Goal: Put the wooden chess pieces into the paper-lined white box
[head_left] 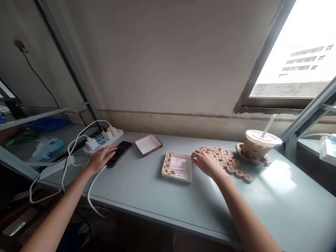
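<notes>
My left hand (101, 159) lies with its fingers stretched out over the edge of a black smartphone (119, 154). Bent fingers bring my right hand (206, 161) to the right wall of a shallow white box (185, 179); whatever they may hold is hidden. Inside that box, several round wooden Chinese chess pieces (167, 165) line the left side and the near left corner, over a sheet with red lines. To the right of my right hand, and partly behind it, spreads a group of loose chess pieces (223, 157) with red characters.
An upturned box lid (149, 144) lies behind the phone and box. A power strip (117, 134) with white chargers and a looping white cable (90, 197) is at the left. At the right, a drink cup (258, 147) with a straw stands on a brown holder (266, 161).
</notes>
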A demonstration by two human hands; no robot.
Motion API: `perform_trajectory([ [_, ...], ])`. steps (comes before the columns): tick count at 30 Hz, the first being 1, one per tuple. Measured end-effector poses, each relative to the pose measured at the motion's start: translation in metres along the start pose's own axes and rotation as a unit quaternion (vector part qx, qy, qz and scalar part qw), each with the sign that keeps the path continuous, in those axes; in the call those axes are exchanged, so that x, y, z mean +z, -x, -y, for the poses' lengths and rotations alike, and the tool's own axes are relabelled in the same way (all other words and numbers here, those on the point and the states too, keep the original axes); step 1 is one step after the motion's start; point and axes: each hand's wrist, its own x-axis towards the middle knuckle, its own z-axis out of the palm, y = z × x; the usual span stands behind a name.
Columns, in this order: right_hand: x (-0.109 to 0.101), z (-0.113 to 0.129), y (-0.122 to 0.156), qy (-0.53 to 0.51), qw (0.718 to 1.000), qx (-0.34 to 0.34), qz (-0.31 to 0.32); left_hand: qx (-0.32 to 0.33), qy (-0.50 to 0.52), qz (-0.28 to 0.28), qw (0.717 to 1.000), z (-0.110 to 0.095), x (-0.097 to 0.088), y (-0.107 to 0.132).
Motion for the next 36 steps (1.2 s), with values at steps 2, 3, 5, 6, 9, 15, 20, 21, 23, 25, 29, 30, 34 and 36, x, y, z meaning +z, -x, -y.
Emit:
perform_trajectory([
  [2, 0.001, 0.000, 0.000, -0.002, 1.000, -0.002, -0.002, 0.014, -0.022, 0.004, 1.000, -0.002, 0.002, -0.001],
  [3, 0.002, 0.000, 0.000, -0.003, 1.000, -0.003, -0.003, 0.013, -0.032, 0.008, 0.999, -0.003, 0.003, -0.002],
  [5, 0.002, 0.000, 0.000, -0.002, 1.000, -0.005, -0.005, 0.006, -0.045, 0.013, 0.999, -0.004, 0.005, -0.003],
  [6, 0.002, 0.000, 0.000, -0.002, 1.000, -0.006, -0.005, 0.002, -0.049, 0.014, 0.999, -0.004, 0.007, -0.004],
  [9, 0.001, 0.000, 0.001, -0.005, 1.000, -0.007, -0.007, -0.005, -0.053, 0.015, 0.999, -0.003, 0.010, -0.008],
  [15, -0.003, 0.002, 0.001, -0.005, 1.000, -0.004, 0.002, -0.003, -0.052, 0.016, 0.999, -0.001, 0.013, -0.016],
  [20, -0.005, 0.003, 0.002, 0.000, 1.000, -0.002, 0.008, -0.011, -0.044, 0.004, 0.999, 0.007, 0.011, -0.015],
  [21, -0.004, 0.003, 0.002, 0.001, 1.000, -0.003, 0.008, -0.011, -0.042, 0.002, 0.999, 0.008, 0.011, -0.014],
  [23, -0.003, 0.002, 0.002, 0.004, 1.000, -0.004, 0.010, -0.009, -0.041, 0.005, 0.999, 0.007, 0.012, -0.012],
  [25, -0.003, 0.002, 0.002, 0.005, 1.000, -0.003, 0.012, -0.005, -0.037, 0.015, 0.999, 0.005, 0.013, -0.009],
  [29, -0.002, 0.003, 0.002, 0.006, 1.000, 0.000, 0.014, -0.007, -0.025, 0.032, 0.999, 0.002, 0.014, -0.004],
  [30, -0.002, 0.003, 0.002, 0.006, 1.000, 0.000, 0.015, -0.010, -0.020, 0.036, 0.999, 0.001, 0.014, -0.003],
  [34, -0.002, 0.004, 0.002, 0.007, 1.000, -0.001, 0.020, -0.010, -0.005, 0.045, 0.999, 0.000, 0.012, -0.002],
  [36, -0.003, 0.004, 0.002, 0.007, 1.000, -0.001, 0.022, -0.003, 0.001, 0.043, 0.999, -0.001, 0.012, -0.001],
])
